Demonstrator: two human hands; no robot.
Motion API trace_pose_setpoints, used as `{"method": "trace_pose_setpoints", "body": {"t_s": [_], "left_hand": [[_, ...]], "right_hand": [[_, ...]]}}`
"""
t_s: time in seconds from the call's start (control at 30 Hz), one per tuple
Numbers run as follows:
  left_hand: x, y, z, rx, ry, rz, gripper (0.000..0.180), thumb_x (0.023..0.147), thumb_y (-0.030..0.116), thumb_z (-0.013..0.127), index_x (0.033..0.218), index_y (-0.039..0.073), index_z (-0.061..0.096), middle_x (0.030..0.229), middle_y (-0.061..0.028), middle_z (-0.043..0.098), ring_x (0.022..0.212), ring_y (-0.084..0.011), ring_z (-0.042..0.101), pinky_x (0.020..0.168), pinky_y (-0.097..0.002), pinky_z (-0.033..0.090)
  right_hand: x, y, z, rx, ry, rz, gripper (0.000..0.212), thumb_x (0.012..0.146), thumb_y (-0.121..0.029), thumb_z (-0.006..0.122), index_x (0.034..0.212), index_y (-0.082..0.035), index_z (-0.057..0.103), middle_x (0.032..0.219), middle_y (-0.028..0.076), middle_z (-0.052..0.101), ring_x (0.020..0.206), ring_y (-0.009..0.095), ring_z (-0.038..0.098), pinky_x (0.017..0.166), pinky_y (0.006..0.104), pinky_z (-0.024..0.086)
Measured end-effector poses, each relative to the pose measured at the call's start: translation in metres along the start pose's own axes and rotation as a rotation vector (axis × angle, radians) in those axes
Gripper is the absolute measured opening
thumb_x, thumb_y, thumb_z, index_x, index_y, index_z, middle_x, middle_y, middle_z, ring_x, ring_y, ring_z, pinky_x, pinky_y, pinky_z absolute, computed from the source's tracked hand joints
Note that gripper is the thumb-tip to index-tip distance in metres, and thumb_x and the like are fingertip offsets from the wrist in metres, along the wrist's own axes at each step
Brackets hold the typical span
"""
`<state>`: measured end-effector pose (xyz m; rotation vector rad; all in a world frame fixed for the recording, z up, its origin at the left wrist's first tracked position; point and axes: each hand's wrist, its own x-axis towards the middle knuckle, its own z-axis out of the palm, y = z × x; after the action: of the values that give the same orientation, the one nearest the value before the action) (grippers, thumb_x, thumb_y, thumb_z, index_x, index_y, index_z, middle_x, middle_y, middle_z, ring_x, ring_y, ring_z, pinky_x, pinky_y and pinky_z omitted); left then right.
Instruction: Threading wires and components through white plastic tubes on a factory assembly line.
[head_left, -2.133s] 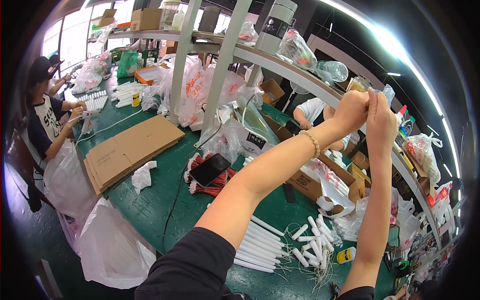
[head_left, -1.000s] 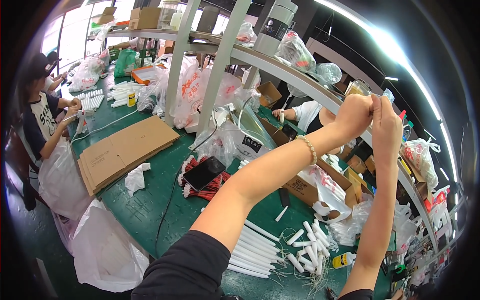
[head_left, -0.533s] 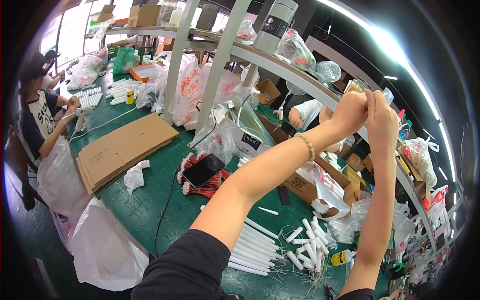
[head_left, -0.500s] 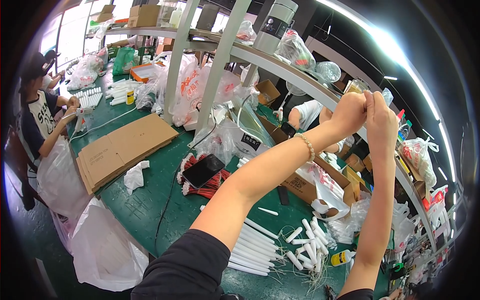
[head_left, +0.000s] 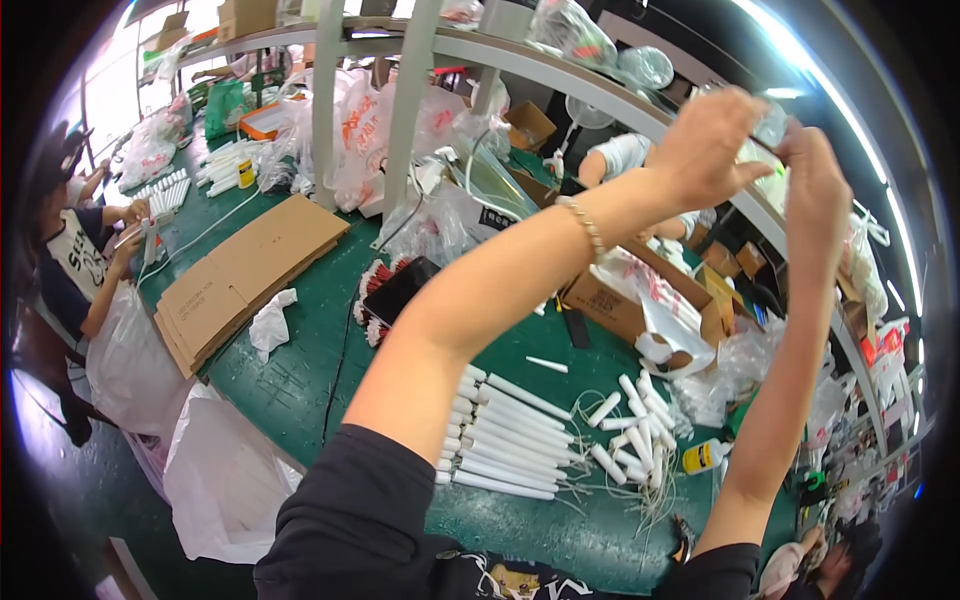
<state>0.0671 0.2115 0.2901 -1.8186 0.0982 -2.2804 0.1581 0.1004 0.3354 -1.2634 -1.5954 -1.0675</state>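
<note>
Little has shifted since two seconds ago. My left hand [head_left: 705,145] and right hand [head_left: 815,190] have stayed raised by the upper shelf [head_left: 600,85], pinching the clear plastic bag [head_left: 765,125], but my head has tipped a touch: the white tubes [head_left: 510,435] on the green bench [head_left: 300,350] now sit slightly higher in view. The hands have crept a little apart, stretching the bag between their fingers [head_left: 750,105]. To my left, the seated person [head_left: 75,250] has leaned closer over their work.

Green table [head_left: 300,370]; white tubes [head_left: 510,440]; brown flattened cardboard [head_left: 240,275]; black sleeve [head_left: 350,520]; clear plastic bag [head_left: 765,125]; yellow-and-white glue bottle [head_left: 705,457]; white bag [head_left: 225,480] at table's edge.
</note>
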Motion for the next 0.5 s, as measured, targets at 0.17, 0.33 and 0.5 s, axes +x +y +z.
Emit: {"method": "trace_pose_setpoints", "body": {"t_s": [0.17, 0.33, 0.5], "left_hand": [[-0.049, 0.033, -0.052, -0.035, -0.189, -0.228, 0.024, 0.079, 0.010, 0.061, 0.100, 0.003, 0.051, 0.091, -0.0153, 0.057, 0.085, -0.0352, 0.057, 0.074, -0.0440, 0.044], [-0.186, 0.027, -0.086, 0.083, -1.605, -0.654, 0.028, 0.079, 0.032, 0.063, 0.097, 0.012, 0.066, 0.094, -0.0146, 0.065, 0.093, -0.0330, 0.062, 0.078, -0.0438, 0.049], [-0.264, 0.020, -0.089, 0.184, -1.794, -0.670, 0.043, 0.072, 0.042, 0.072, 0.098, 0.009, 0.063, 0.095, -0.0113, 0.066, 0.091, -0.0302, 0.063, 0.074, -0.0416, 0.050]], "right_hand": [[-0.021, 0.019, -0.046, 0.031, 0.105, 0.136, 0.034, 0.099, -0.031, 0.043, 0.102, -0.003, 0.061, 0.081, 0.006, 0.063, 0.076, 0.014, 0.059, 0.073, 0.0295, 0.046], [-0.032, 0.053, -0.026, -0.118, 0.022, 0.157, 0.032, 0.097, -0.032, 0.040, 0.104, -0.008, 0.060, 0.088, 0.013, 0.064, 0.083, 0.029, 0.062, 0.074, 0.0358, 0.046], [-0.033, 0.102, -0.021, -0.230, 0.113, 0.088, 0.035, 0.097, -0.036, 0.038, 0.112, -0.013, 0.061, 0.092, 0.011, 0.065, 0.087, 0.031, 0.062, 0.079, 0.0357, 0.045]]}}
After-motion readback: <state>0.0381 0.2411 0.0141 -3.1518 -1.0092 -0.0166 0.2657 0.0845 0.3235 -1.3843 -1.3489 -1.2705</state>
